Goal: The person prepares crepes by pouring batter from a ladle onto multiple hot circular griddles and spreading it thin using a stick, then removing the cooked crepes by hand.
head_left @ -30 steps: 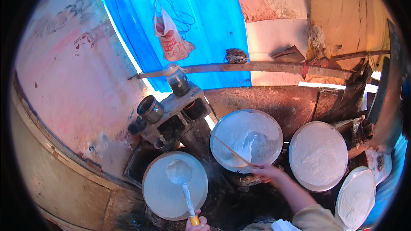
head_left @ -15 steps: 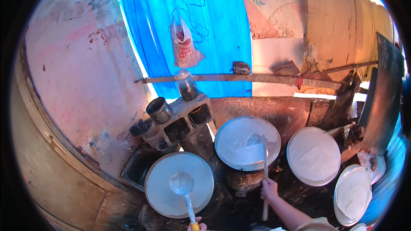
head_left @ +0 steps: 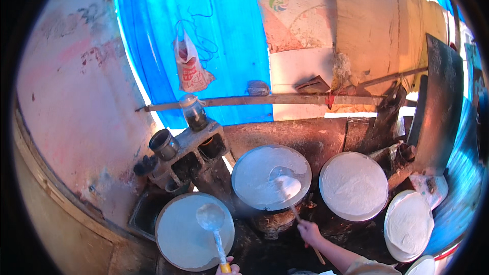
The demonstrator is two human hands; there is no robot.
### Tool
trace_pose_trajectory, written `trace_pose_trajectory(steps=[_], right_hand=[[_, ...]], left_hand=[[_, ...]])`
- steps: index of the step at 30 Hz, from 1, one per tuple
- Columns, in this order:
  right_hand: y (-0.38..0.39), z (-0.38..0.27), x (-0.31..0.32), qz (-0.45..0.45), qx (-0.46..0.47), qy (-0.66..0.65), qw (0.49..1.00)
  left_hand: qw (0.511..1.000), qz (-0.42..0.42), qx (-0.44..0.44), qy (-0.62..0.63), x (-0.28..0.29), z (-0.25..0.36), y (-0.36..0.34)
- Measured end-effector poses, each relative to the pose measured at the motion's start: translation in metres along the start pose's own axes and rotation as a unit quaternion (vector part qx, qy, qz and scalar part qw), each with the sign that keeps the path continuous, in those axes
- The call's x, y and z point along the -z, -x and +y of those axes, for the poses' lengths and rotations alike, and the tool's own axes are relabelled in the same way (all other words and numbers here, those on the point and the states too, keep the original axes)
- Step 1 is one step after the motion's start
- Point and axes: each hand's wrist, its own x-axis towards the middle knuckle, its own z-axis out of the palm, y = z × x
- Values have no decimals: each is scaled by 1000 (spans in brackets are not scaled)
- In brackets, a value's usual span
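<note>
R hand (head_left: pixel 309 232) clenched on stick (head_left: pixel 300 221), shaft running up-left to spreader (head_left: pixel 285 187) on mid pan (head_left: pixel 271 176). L hand (head_left: pixel 228 267) fingers grip ladle (head_left: pixel 211 219) over near pan (head_left: pixel 194 231), handle pointing back at them.

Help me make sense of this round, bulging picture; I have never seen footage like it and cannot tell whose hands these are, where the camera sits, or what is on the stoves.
There is no machine here: a person wears a wide-angle camera on the head, looking down, so straight edges bend near the rim. Both hands enter from the bottom edge. The left hand grips the yellow handle of a ladle, whose bowl rests on the near-left griddle, coated pale. The right hand holds a thin wooden stick with a flat spreader at its tip, lying on the white batter of the middle griddle. Two more white-covered round griddles stand to the right. Behind them are a blue tarp, a hanging plastic bag and a jar on concrete blocks.
</note>
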Motion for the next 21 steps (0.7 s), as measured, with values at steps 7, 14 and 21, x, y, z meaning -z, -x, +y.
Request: trace_pose_trajectory(steps=[7,14,21], right_hand=[[-49,41,45,49,-42,11,998],[-138,17,33,124,5,-132,983],[-76,11,-64,159,-19,-338,928]], left_hand=[[997,-31,47,45,6,-3,-16],[997,-13,80,4,-4,-8,-45],[984,-36,160,64,-5,-22,-65]])
